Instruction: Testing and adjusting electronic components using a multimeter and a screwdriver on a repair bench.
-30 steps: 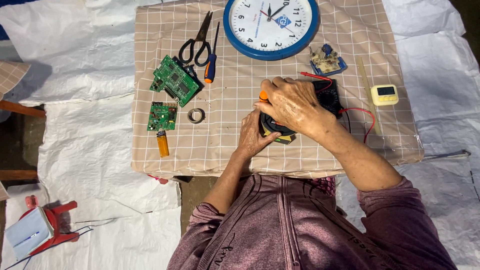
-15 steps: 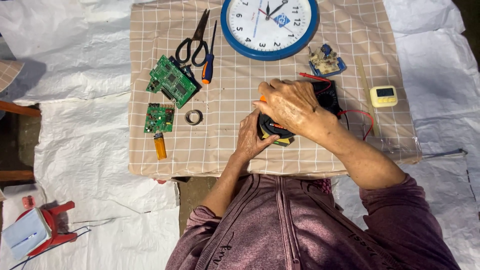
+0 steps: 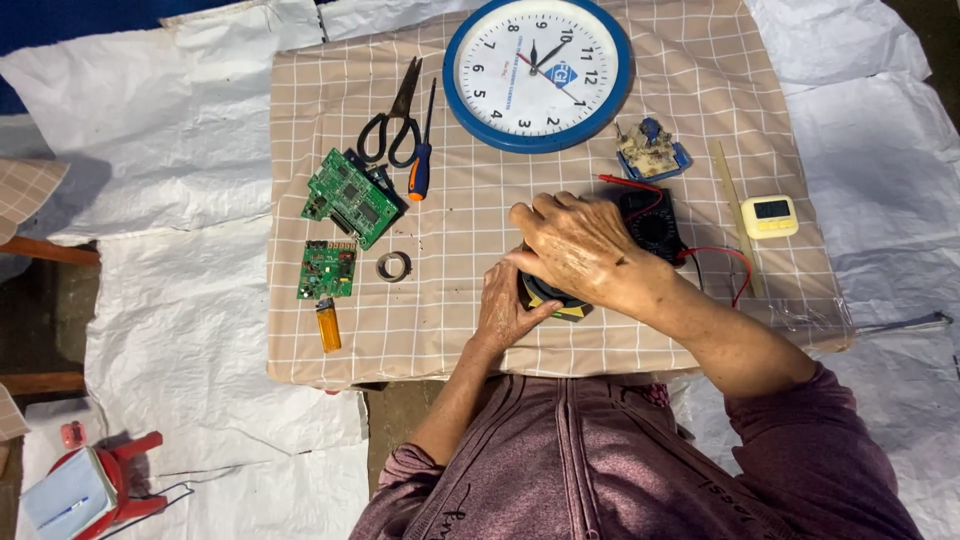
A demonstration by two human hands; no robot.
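Observation:
A black round part on a yellow base (image 3: 562, 302) sits on the checked beige cloth (image 3: 450, 330) at its near edge. My left hand (image 3: 505, 308) grips this part from the left side. My right hand (image 3: 578, 250) lies over its top with the fingers curled down around it, hiding most of it. A black multimeter (image 3: 655, 228) with red leads (image 3: 725, 262) lies just behind my right hand.
On the cloth lie a blue-rimmed wall clock (image 3: 537, 70), scissors (image 3: 390, 125), a screwdriver (image 3: 420, 170), two green circuit boards (image 3: 350, 195) (image 3: 327, 268), a tape ring (image 3: 393, 266), an orange lighter (image 3: 328, 325), a small board (image 3: 650, 150) and a pale yellow device (image 3: 770, 215). A red stool (image 3: 95, 485) stands bottom left.
A small orange tip that showed at my right fingertips a second ago is now covered by the hand. Both hands stay on the black part.

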